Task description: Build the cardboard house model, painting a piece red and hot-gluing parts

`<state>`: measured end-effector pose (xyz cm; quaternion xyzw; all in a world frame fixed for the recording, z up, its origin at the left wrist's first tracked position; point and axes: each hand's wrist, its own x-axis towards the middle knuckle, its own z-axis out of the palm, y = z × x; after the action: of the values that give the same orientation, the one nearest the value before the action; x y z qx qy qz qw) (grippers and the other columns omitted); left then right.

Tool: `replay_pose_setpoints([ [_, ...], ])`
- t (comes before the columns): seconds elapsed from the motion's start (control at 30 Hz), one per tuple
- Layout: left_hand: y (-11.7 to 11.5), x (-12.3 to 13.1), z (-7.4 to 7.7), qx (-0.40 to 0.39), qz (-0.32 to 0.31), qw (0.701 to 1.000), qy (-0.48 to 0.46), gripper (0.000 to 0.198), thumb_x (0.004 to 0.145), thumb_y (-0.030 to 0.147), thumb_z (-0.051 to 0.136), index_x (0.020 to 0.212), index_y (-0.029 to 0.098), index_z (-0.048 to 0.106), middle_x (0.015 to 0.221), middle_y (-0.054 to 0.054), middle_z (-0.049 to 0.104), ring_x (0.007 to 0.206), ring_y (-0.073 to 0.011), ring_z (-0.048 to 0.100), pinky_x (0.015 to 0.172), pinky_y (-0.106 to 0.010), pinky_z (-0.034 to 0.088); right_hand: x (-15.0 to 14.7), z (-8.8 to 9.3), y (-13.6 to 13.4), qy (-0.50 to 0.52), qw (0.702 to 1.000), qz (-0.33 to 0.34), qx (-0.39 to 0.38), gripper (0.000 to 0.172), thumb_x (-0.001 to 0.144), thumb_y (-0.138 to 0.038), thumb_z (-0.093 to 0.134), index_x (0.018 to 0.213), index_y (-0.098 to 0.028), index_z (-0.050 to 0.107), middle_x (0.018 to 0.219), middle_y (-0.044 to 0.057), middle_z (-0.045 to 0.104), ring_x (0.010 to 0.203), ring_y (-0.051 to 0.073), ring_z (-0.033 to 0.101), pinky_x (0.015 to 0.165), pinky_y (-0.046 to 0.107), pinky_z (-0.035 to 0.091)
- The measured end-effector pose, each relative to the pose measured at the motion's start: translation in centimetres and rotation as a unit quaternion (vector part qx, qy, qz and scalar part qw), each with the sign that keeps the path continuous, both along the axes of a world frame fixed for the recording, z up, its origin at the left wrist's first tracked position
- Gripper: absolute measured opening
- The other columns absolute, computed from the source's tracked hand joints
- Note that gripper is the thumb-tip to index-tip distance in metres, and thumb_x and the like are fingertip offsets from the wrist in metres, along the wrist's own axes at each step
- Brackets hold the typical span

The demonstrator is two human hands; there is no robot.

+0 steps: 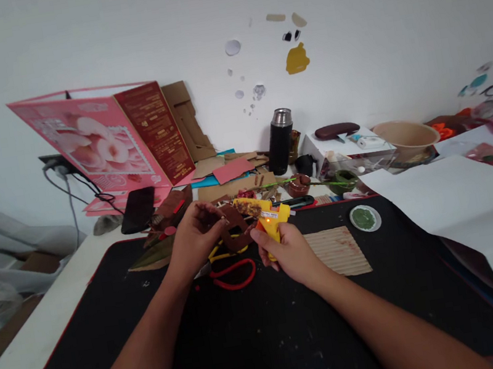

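Observation:
My right hand (295, 253) is wrapped around the handle of a yellow hot glue gun (272, 223), whose small orange light glows. Dark brown smears cover the gun's front end, which points left. In my left hand (193, 238), closed with the fingertips together, is a brown painted piece with a cut-out opening (234, 219); its exact shape is partly hidden. The gun's nozzle is close to that piece; I cannot tell if they touch. Below both hands lie scissors with red and yellow handles (238, 284) on the black mat (253, 345).
Right of the gun lies corrugated cardboard (339, 251), with a small dish of green paint (365, 218) beyond. A dark flask (280, 141), a phone (138, 209) and a large pink box (100, 145) stand or lie behind. White paper (455, 201) covers the right side.

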<state>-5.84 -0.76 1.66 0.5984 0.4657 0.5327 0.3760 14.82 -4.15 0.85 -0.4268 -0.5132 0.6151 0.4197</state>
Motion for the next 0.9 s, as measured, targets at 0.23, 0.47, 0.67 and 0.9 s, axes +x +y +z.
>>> replay_pose_setpoints([
  [0.23,-0.2,-0.2,-0.3,0.07,0.072,0.987,0.127,0.024,0.085,0.026,0.071,0.101,0.024,0.054,0.095,-0.001,0.068,0.091,-0.0201,0.069,0.088,-0.035,0.051,0.1,0.1,-0.1,-0.012,1.0,0.0,0.007,0.056,0.083,-0.076,0.07,0.085,-0.021,0.06,0.053,-0.005,0.057,0.039,0.009,0.043,0.038,0.022,0.032],
  [0.47,-0.3,-0.3,-0.3,0.085,0.106,0.971,0.196,0.027,0.087,0.025,0.067,0.111,0.025,0.053,0.101,-0.003,0.072,0.097,-0.0223,0.072,0.088,-0.036,0.053,0.2,-0.7,-0.2,-0.07,0.997,-0.002,0.04,0.06,0.085,-0.082,0.066,0.079,-0.022,0.06,0.053,-0.002,0.058,0.042,0.012,0.046,0.039,0.024,0.033],
  [0.67,-0.3,-0.4,-0.4,0.114,0.108,0.959,0.237,0.03,0.089,0.021,0.067,0.117,0.025,0.057,0.107,-0.006,0.073,0.1,-0.0231,0.072,0.091,-0.036,0.055,0.3,-1.5,-0.1,-0.123,0.989,-0.005,0.079,0.062,0.093,-0.08,0.057,0.068,-0.023,0.058,0.05,0.0,0.057,0.042,0.013,0.047,0.043,0.026,0.033],
  [0.9,-0.3,-0.6,-0.8,0.147,0.127,0.942,0.275,0.034,0.088,0.018,0.067,0.121,0.023,0.059,0.113,-0.009,0.07,0.107,-0.028,0.069,0.096,-0.042,0.053,0.5,-1.0,-0.4,-0.201,0.968,0.007,0.147,0.058,0.101,-0.066,0.054,0.062,-0.024,0.057,0.049,0.001,0.058,0.05,0.016,0.056,0.054,0.027,0.041],
])
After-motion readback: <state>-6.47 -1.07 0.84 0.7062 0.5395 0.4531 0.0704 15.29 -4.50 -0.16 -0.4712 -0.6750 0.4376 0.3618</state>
